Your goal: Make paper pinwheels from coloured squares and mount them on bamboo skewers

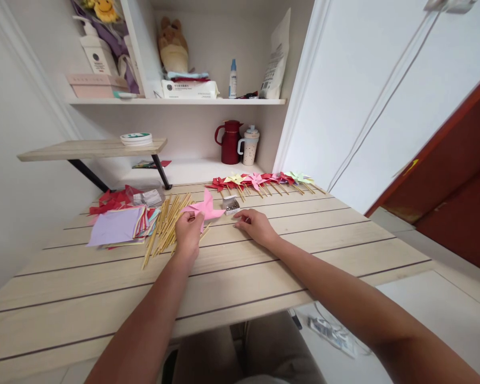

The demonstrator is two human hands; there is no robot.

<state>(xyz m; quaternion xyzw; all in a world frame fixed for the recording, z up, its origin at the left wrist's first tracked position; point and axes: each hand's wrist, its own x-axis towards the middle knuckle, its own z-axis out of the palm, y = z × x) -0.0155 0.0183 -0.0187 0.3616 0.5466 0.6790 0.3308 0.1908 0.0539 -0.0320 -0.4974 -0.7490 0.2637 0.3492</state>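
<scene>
My left hand (189, 232) is closed around a pink paper pinwheel (206, 207), gripping it at its lower left part just above the wooden table (240, 277). A thin wooden stick seems to run under the pinwheel. My right hand (256, 225) rests on the table to the right, fingers bent, fingertips close to a small open box of pins (231, 204). Whether it pinches a pin is too small to tell. A loose pile of wooden sticks (167, 223) lies directly left of my left hand.
A stack of coloured paper squares (119, 225) and red paper scraps (112, 200) lie at the left. A row of finished pinwheels (264, 181) lines the table's far edge. A red jug (229, 141) and a cup (249, 145) stand behind, below shelves.
</scene>
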